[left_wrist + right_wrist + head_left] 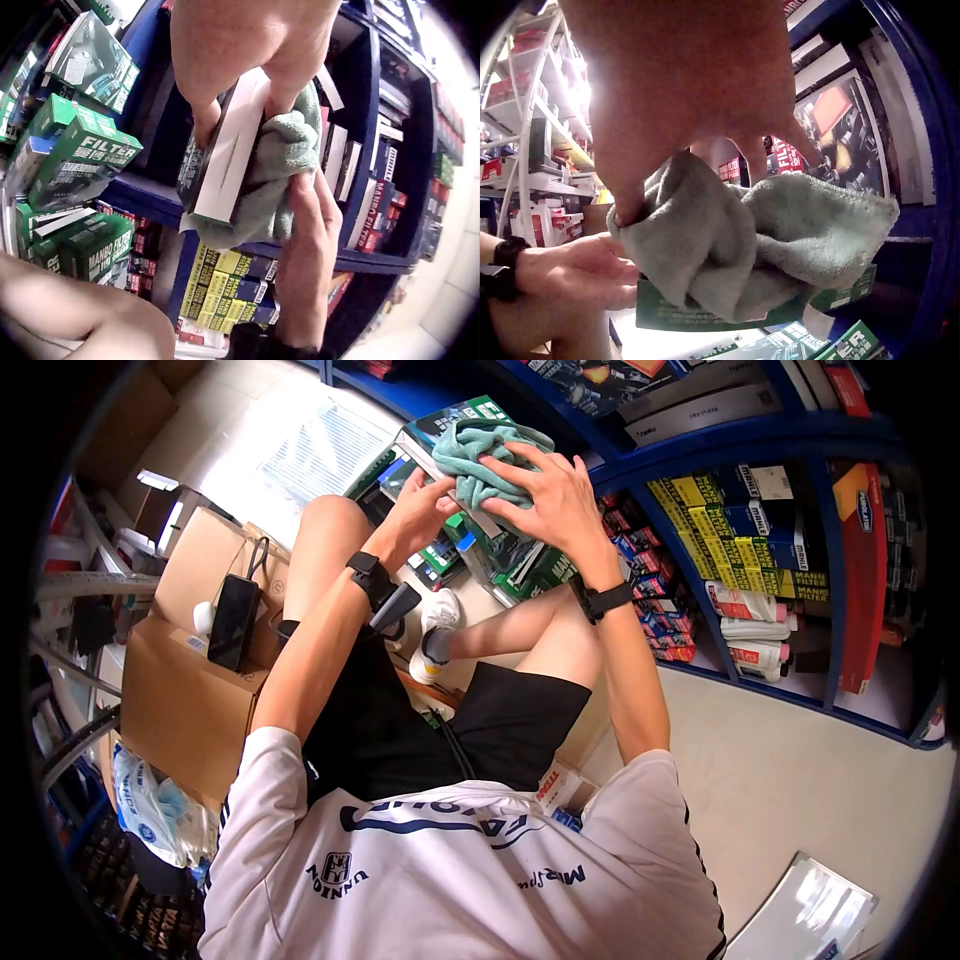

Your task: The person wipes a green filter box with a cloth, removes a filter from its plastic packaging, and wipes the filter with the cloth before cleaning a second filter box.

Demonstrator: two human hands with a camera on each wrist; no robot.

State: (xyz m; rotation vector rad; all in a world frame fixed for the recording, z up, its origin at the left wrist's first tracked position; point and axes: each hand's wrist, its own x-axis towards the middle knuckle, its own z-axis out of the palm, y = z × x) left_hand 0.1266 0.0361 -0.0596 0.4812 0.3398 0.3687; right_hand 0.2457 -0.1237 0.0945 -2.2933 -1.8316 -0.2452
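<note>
My left hand point(412, 518) grips a flat green filter box point(234, 154) by its edge, with thumb and fingers on opposite faces. The box's narrow white side shows in the left wrist view. Over the box lies a crumpled grey-green cloth point(480, 458), bunched into folds. My right hand point(552, 498) holds this cloth from the right, fingers spread and bent over it against the box. In the right wrist view the cloth point(705, 240) covers most of the box, leaving a green strip point(679, 309) visible below.
Several green filter boxes point(90, 157) are stacked below the hands. A blue shelf point(690, 450) with yellow filter boxes point(710, 540) stands at the right. On the left, a black phone point(234, 622) leans on a cardboard box point(185, 705). A white panel point(808, 910) lies on the floor.
</note>
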